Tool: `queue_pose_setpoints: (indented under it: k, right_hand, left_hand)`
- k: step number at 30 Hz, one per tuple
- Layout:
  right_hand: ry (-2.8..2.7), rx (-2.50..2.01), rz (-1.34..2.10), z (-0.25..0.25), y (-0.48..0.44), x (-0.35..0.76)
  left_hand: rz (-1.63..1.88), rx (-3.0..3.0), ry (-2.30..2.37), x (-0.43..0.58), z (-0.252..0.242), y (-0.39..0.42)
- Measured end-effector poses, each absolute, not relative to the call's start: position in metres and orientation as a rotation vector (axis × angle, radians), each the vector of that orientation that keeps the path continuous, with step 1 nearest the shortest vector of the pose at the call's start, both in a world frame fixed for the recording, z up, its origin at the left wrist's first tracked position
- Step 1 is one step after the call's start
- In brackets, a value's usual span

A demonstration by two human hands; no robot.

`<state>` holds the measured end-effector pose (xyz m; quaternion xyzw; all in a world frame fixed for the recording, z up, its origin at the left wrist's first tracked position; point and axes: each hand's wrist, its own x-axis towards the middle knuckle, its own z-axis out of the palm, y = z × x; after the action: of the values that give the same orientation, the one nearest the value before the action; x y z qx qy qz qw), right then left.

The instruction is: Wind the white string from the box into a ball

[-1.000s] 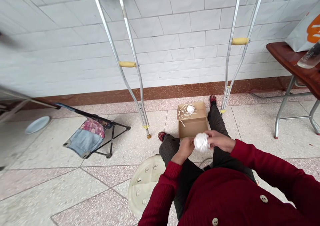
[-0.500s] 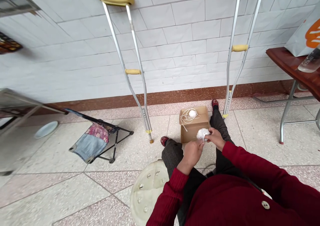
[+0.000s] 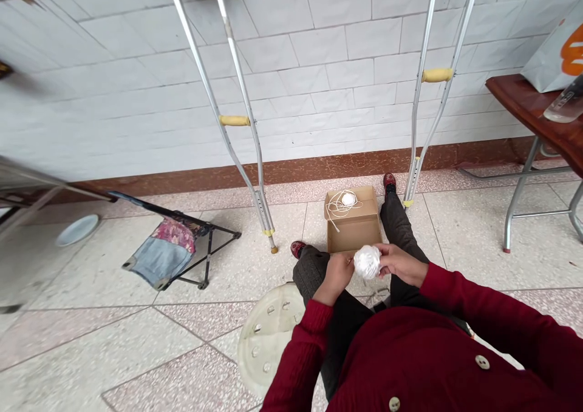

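Between my hands is a round white bundle point(image 3: 367, 262) that looks wrapped in shiny plastic; what it is inside I cannot make out. My left hand point(image 3: 337, 274) pinches its left edge with closed fingers. On its right side, my right hand point(image 3: 401, 262) grips it between thumb and fingers. Just beyond, on the floor between my feet, lies an opened brown cardboard box point(image 3: 353, 235). A tangle of thin white cord point(image 3: 337, 206) with a small round white piece point(image 3: 348, 199) rests on the box's far part.
Two metal crutches, a left one point(image 3: 246, 157) and a right one point(image 3: 416, 145), lean on the tiled wall. A folding stool point(image 3: 164, 251) stands left, a round plastic stool point(image 3: 268, 339) beside my leg. At right, a brown table point(image 3: 523, 105) holds a bag point(image 3: 549, 66) and a clear bottle point(image 3: 565, 105).
The white bundle has come closer to my body, and more of its round shape shows. My right hand has shifted to its right side. The view has tilted slightly down.
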<state>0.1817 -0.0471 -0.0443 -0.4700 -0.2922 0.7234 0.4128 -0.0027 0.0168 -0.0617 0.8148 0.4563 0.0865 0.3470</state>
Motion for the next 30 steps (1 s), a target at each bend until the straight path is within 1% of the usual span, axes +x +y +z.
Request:
queue_pose_setpoints:
  k: [4,7,9,12,14,17,20,23,28,30]
  right_hand:
    - [-0.992,-1.432,1.761,-0.077,-0.058,0.182]
    - [-1.078,-1.704,1.512,-0.099,-0.043,0.187]
    - [-1.062,-1.798,1.329,-0.105,-0.028,0.191]
    - [-0.89,-1.738,1.204,-0.1,-0.011,0.19]
    - [-0.677,-1.583,1.253,-0.091,-0.006,0.187]
    - [-0.367,-1.314,1.471,-0.073,-0.004,0.184]
    - [-0.264,-1.132,1.654,-0.056,-0.009,0.185]
    - [-0.365,-1.082,1.742,-0.042,-0.02,0.186]
    - [-0.826,-1.207,1.502,-0.026,-0.04,0.187]
    - [-1.027,-1.249,1.506,-0.03,-0.045,0.188]
  left_hand:
    - [0.1,2.429,1.114,-0.003,-0.042,0.035]
    - [0.027,2.579,1.108,0.006,-0.03,0.033]
    - [0.02,2.564,1.111,0.013,-0.028,0.023]
    - [0.099,2.362,1.143,0.019,-0.037,0.005]
    - [0.184,2.18,1.136,0.018,-0.047,-0.004]
    - [0.283,1.965,1.078,0.01,-0.064,-0.012]
    - [0.321,1.854,1.032,0.002,-0.076,-0.013]
    - [0.342,1.849,1.066,-0.003,-0.083,-0.007]
    - [0.366,1.929,1.218,-0.004,-0.077,0.018]
    - [0.342,2.033,1.2,-0.002,-0.067,0.029]
